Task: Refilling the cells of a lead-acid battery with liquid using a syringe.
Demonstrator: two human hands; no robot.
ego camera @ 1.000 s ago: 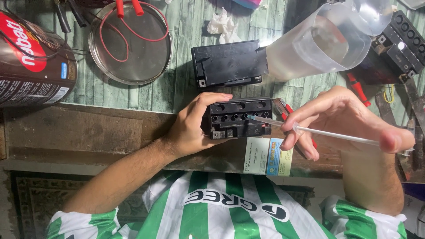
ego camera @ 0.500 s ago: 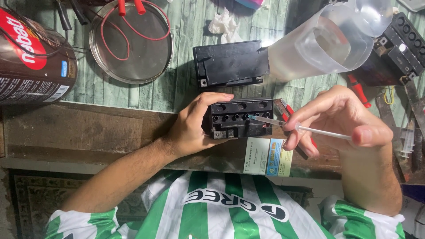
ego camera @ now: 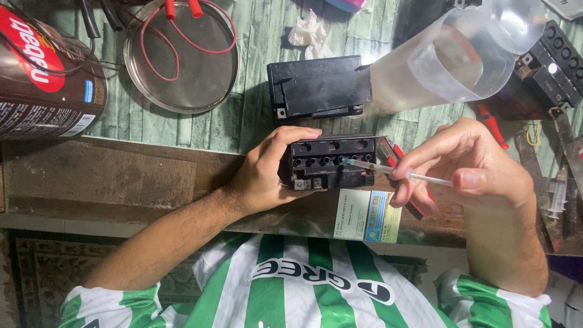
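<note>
Two batteries on green plank bench; clear plastic jug [ego camera: 449, 58] lies tipped behind them. Small black battery [ego camera: 331, 161] at bench edge, cell holes facing up, clamped by left hand [ego camera: 264, 173], probably for steadiness. Right hand [ego camera: 467, 167] pinches thin syringe [ego camera: 395, 172], thumb on plunger; long axis near-horizontal, tip pointing left into cell hole.

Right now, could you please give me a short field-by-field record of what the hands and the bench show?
left hand: holds the small black battery steady at the bench edge
right hand: pinches a thin syringe, thumb on its plunger, tip at a battery cell opening
behind battery: second black battery, lying flat
right of it: clear plastic jug, tilted
far left: round glass dish with red wire
</note>
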